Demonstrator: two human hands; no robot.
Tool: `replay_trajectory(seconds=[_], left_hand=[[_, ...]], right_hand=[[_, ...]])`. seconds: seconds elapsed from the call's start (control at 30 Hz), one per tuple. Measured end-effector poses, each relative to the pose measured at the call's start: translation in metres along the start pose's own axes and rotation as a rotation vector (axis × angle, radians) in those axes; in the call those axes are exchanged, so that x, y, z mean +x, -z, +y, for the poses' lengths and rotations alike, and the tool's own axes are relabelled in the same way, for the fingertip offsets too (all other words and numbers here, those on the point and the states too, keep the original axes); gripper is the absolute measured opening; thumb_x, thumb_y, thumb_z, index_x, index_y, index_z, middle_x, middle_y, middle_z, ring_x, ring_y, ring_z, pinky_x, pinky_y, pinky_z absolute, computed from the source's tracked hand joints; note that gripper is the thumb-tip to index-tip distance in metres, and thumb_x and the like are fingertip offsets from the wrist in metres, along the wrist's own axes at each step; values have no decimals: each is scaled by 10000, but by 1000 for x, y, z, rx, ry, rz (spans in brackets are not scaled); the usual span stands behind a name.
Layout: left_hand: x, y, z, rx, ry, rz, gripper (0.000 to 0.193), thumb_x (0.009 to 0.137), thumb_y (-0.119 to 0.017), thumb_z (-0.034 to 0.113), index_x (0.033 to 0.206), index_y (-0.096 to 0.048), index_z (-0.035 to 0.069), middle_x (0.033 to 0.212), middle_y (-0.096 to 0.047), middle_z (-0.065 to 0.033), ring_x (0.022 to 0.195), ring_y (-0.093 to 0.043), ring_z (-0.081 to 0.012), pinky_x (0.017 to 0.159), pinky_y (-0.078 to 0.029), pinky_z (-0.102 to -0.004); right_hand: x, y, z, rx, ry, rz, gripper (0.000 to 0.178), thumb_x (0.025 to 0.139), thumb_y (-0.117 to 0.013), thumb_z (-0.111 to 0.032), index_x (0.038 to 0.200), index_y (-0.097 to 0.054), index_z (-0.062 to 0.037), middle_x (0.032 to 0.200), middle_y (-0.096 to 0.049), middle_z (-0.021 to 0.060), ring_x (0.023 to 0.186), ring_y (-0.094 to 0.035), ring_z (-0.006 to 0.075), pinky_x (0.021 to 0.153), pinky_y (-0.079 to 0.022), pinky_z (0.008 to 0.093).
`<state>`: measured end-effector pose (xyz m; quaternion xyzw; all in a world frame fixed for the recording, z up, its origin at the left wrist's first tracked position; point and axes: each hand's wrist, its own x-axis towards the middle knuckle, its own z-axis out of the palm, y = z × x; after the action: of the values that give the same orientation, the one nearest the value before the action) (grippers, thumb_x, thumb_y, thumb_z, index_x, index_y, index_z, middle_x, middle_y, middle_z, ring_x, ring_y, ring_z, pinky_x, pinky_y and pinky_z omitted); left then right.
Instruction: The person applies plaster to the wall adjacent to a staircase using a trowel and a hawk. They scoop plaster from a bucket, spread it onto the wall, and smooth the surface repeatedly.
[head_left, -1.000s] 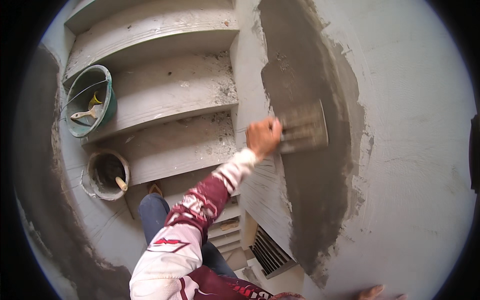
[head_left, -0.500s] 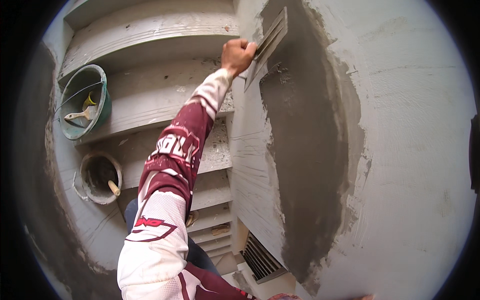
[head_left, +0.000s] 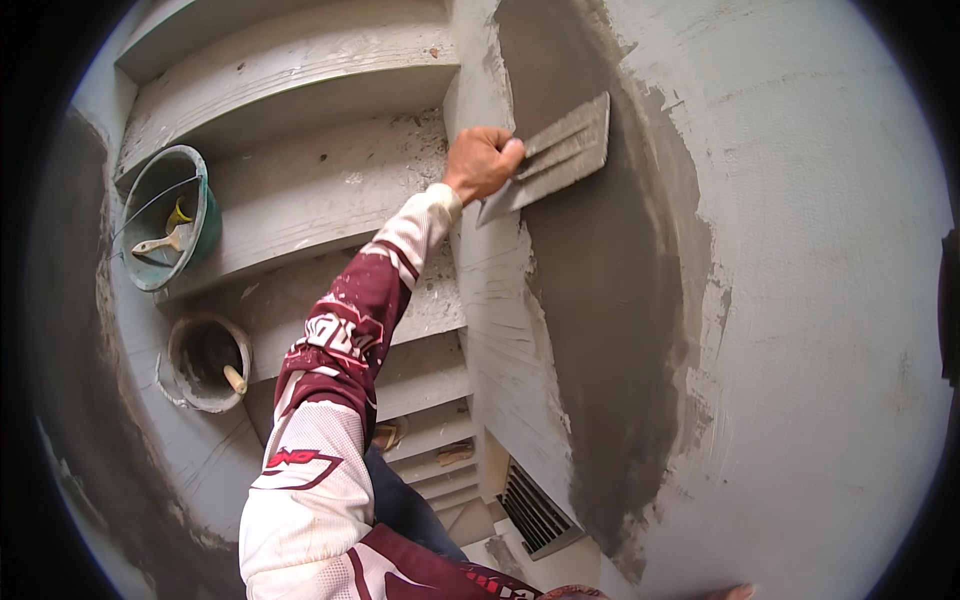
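Note:
My left hand (head_left: 484,162) is closed around a flat rectangular plastering trowel (head_left: 565,145), its arm stretched up and away from me. The trowel's grey-smeared, ribbed face shows, tilted over the upper part of a dark grey plaster patch (head_left: 610,330) on the wall. Whether its edge touches the wall, I cannot tell. Of my right hand (head_left: 740,592) only a small part shows at the lower edge, by the wall; its fingers are mostly cut off.
Stairs (head_left: 300,190) run along the left of the wall. On them stand a green bucket (head_left: 207,235) holding a paintbrush (head_left: 165,243) and a dark bucket (head_left: 243,335) with a wooden handle (head_left: 234,379) sticking up. Low down is a slatted dark vent (head_left: 535,510).
My left hand has come a little lower with the trowel. The trowel has swung from steep to flatter, reaching further right over the dark patch. The view has shifted slightly.

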<state>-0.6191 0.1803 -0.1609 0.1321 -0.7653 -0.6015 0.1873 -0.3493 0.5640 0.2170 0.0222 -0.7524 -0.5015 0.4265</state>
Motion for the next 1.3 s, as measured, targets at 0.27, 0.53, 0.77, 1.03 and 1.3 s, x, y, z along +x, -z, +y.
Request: replay_trajectory(seconds=[0.27,0.53,0.77,1.03,1.3], left_hand=[[-112,-31,41,18,47,-7,333,806,-574,209,569,-481,-6,480,-414,-161,409,-376,-169,438,-351,-358],[-229,-60,78,38,-7,-79,324,799,-591,223,547,-500,42,463,-470,-156,382,-485,-294,411,-379,-392],[-380,-97,115,-8,-24,-202,262,756,-617,239,571,-525,78,525,-538,-119,468,-553,-302,458,-424,-430],[-429,-96,113,-175,121,-215,205,791,-623,233,659,-610,78,614,-604,-145,551,-603,-328,501,-461,-424],[-176,-16,-56,-219,235,116,333,803,-632,250,597,-633,-12,475,-552,-72,434,-498,-113,445,-402,-318]], right_hand=[[-9,1,7,28,-6,-9,832,895,-366,-641,1397,-403,22,1419,-346,282,1290,-329,474,1041,-270,620],[-6,-3,5,194,9,184,632,909,-484,-568,1386,-494,-154,1396,-438,112,1288,-383,280,1037,-263,474],[-15,-8,16,80,-3,118,674,930,-418,-596,1391,-469,-107,1410,-409,134,1295,-353,312,1037,-271,448],[-17,-11,24,44,28,142,678,917,-425,-602,1410,-454,-137,1436,-375,93,1298,-363,318,1036,-286,482],[-8,7,5,21,2,86,750,906,-376,-615,1411,-423,-63,1443,-353,185,1313,-323,401,1046,-259,560]])
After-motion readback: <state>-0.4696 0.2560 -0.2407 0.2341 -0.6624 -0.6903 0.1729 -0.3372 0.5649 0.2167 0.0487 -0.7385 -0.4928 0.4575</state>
